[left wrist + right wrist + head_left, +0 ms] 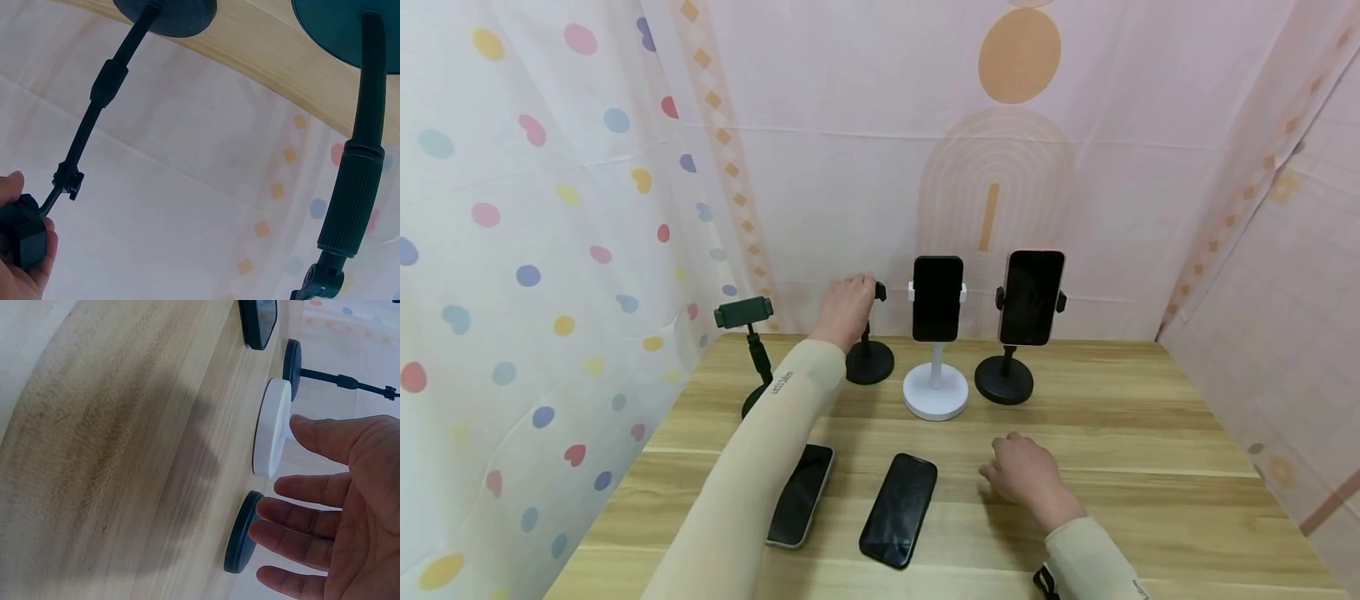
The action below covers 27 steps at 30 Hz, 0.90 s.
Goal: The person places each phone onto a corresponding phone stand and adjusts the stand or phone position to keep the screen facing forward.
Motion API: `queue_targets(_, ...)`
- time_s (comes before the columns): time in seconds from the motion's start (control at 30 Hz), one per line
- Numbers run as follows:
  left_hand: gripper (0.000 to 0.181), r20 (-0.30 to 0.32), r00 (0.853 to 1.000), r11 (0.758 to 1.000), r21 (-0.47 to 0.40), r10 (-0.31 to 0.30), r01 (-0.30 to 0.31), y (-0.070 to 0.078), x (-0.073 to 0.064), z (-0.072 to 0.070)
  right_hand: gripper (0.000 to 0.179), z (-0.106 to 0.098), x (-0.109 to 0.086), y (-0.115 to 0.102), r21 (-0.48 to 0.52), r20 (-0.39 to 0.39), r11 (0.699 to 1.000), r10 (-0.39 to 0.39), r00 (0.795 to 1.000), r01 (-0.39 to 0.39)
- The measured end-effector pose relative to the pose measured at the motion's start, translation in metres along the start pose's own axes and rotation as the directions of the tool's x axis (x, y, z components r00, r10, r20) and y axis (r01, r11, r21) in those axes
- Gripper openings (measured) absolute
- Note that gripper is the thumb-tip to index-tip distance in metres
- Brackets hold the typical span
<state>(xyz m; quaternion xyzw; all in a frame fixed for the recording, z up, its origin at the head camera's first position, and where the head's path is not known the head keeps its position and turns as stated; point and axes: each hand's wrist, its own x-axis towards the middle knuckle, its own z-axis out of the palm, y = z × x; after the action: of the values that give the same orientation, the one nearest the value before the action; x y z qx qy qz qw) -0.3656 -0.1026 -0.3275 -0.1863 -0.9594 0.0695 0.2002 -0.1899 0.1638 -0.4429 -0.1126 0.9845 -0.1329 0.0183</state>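
Note:
My left hand [847, 305] grips the clamp head of a black phone stand [870, 363] at the back of the table. In the left wrist view, thumb and fingers wrap round that black clamp [28, 240], and the stand's thin jointed pole [107, 84] runs up to its round base. To its left stands a dark green phone stand [743, 312] with nothing in its clamp. Relaxed and holding nothing, my right hand [1026, 479] hovers over the right part of the table. The right wrist view shows its fingers loosely spread, palm visible.
A white stand [936, 392] and another black stand [1003, 380] each hold an upright phone [1032, 297]. Two phones lie on the wooden table [1120, 433]: one [898, 510] in the middle, one [802, 497] partly behind the left forearm. Patterned curtains [850, 167] hang behind.

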Motion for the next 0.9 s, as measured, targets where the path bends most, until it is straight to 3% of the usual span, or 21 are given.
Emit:
queue_targets(0.2, 0.013, -0.059, 0.997, 0.998, 0.032, 0.050, -0.048, 0.000, -0.005, -0.001, 0.035, 0.000, 0.000, -0.001, -0.001, 0.003, 1.000, -0.001, 1.000, 0.001)
queue_targets(0.5, 0.009, -0.034, 0.996, 0.994, 0.071, 0.084, -0.081, 0.005, -0.017, -0.016, 0.037, 0.002, 0.000, -0.001, 0.010, 0.009, 1.000, -0.005, 1.000, 0.005)
queue_targets(0.77, 0.005, -0.122, 0.975, 0.960, 0.236, 0.186, -0.153, 0.011, -0.032, -0.017, 0.037, 0.001, 0.001, -0.003, 0.017, 0.013, 1.000, -0.008, 1.000, 0.007)
queue_targets(0.9, 0.004, -0.130, 0.973, 0.951, 0.269, 0.191, -0.150, 0.010, -0.037, -0.011, 0.036, 0.001, 0.001, -0.005, 0.022, 0.015, 0.999, -0.023, 1.000, 0.023)
